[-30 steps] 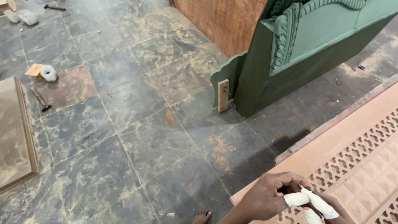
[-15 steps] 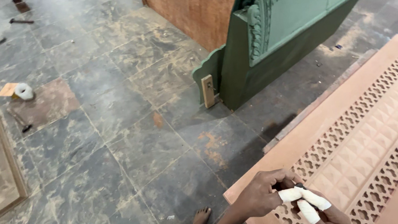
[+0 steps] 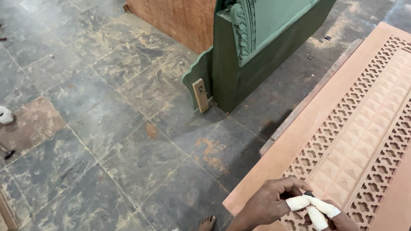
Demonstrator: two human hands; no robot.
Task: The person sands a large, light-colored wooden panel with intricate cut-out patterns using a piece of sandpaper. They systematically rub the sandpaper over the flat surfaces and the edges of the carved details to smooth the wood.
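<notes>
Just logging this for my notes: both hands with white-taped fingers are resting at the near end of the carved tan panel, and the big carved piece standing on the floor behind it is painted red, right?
Not quite. The head view shows the standing carved piece painted green, not red. The rest holds: the left hand and right hand, fingers wrapped in white tape, are at the near end of the carved tan panel.

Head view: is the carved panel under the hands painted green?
No: the carved panel under the left hand and right hand is bare pinkish-tan, and only the ornate furniture piece behind it is green.
</notes>
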